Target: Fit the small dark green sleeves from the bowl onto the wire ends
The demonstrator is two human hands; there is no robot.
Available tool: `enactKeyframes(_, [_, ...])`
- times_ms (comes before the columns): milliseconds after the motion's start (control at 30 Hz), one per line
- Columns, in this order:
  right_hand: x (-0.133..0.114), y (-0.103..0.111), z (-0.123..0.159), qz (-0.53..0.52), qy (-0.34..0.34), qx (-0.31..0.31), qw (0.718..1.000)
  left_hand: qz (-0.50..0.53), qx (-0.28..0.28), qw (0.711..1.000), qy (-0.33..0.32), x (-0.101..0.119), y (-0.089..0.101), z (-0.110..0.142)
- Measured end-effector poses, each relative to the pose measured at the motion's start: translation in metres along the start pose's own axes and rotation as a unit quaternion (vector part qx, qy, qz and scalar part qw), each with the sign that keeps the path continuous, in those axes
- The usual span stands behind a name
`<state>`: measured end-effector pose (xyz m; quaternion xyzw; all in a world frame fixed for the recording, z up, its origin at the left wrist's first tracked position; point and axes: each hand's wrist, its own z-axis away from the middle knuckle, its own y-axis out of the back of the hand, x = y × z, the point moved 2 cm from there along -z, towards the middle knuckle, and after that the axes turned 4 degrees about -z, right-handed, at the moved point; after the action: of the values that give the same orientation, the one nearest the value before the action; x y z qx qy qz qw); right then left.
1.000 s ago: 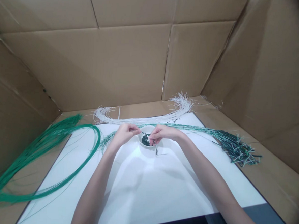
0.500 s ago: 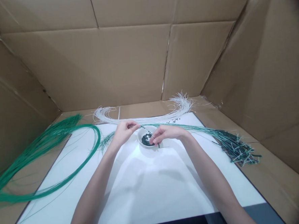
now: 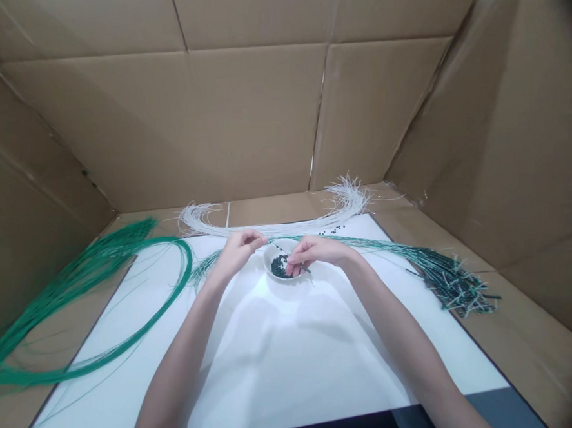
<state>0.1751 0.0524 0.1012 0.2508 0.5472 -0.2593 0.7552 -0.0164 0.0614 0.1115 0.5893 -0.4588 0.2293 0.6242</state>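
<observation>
A small white bowl point(image 3: 266, 267) stands near the middle of the white table, with many small dark beads point(image 3: 279, 267) inside. My left hand point(image 3: 240, 250) is at the bowl's upper left, thumb and forefinger pinched on one end of a thin string. That string point(image 3: 281, 248) runs above the bowl to my right hand and bears a few dark beads. My right hand point(image 3: 313, 252) hangs over the bowl's right side, fingers closed on the string, whose tail dangles below the hand. Its fingertips partly cover the beads.
Behind the bowl lie a bundle of white strings point(image 3: 287, 229) and some loose dark beads point(image 3: 333, 230). Green strings point(image 3: 174, 292) loop at the left. Green strands with beaded ends point(image 3: 457, 284) spread at the right. Cardboard walls point(image 3: 261, 125) enclose the table.
My right hand has turned slightly and its fingers have drawn closer together. The tail of the string under it has swung from sideways to pointing down. My left hand stays in place.
</observation>
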Motion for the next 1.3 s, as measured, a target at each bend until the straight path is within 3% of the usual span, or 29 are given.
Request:
enactKeyframes(167, [-0.001,-0.005,-0.007,-0.053,0.037,0.053,0.996,-0.021,-0.074,0.997,-0.002,0.009,-0.018,0.005])
enactKeyframes(267, [0.000,-0.007,-0.010,-0.054,0.039,0.071,0.995,-0.043,-0.076,0.996,0.009,0.010,-0.021,0.005])
enactKeyframes(500, [0.005,-0.006,-0.008,-0.056,0.006,0.008,0.998,0.003,-0.041,0.997,0.061,-0.004,0.006,0.000])
enactKeyframes(633, [0.005,-0.006,-0.010,-0.061,0.009,0.003,0.998,0.015,-0.034,0.997,0.072,-0.005,0.013,0.000])
enactKeyframes(800, [0.004,0.002,-0.009,-0.056,0.047,0.024,0.997,-0.022,0.023,0.997,0.065,-0.002,0.022,0.003])
enactKeyframes(900, [0.001,0.022,0.007,-0.041,0.072,0.089,0.993,-0.037,0.050,0.996,0.057,0.000,0.040,0.009])
enactKeyframes(1000, [-0.002,0.053,0.043,-0.022,0.077,0.212,0.974,-0.067,0.083,0.994,0.036,0.001,0.064,0.018])
enactKeyframes(1167, [0.012,0.100,0.132,-0.086,0.113,0.468,0.872,-0.130,0.221,0.966,-0.021,-0.014,0.104,0.029])
enactKeyframes(1300, [0.031,0.115,0.182,-0.125,0.166,0.571,0.794,-0.211,0.358,0.909,-0.030,-0.037,0.131,0.039])
